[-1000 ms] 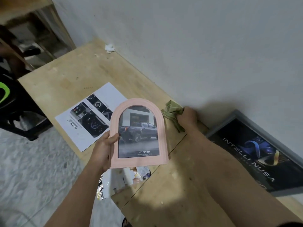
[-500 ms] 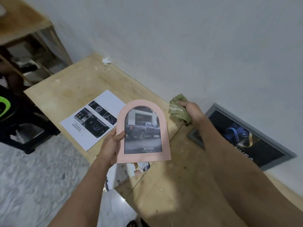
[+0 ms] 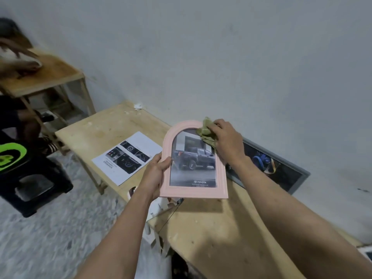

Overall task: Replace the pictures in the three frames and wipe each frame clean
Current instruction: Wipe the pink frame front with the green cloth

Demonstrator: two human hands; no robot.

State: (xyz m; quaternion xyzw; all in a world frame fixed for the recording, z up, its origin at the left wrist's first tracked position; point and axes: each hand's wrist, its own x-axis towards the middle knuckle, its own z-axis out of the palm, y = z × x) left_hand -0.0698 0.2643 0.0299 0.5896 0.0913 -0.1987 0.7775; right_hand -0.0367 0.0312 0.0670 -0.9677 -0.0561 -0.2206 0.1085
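Left hand (image 3: 156, 174) grip clamps the pink arched frame (image 3: 192, 193) at its 9 o'clock edge, above the desk (image 3: 211, 222). Right hand (image 3: 226, 141) grip bunches a green cloth (image 3: 205, 131) against the glass at 1 o'clock. A printed sheet (image 3: 128, 158) lies at 9 o'clock of the frame.

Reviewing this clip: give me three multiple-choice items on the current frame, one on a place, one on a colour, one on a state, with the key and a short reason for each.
1. Where does the printed sheet lie?
A. on the wooden table, left of the held frame
B. on the floor
C. on the stool

2. What colour is the arched frame?
A. grey
B. pink
C. white

3. What is the right hand doing?
A. resting empty on the table
B. pressing a green cloth to the top of the frame's picture
C. holding a sheet of paper

Key: 1 A, the sheet is flat on the table; 2 B, its border is pink; 3 B, the cloth sits under its fingers while the left hand grips the frame's edge.
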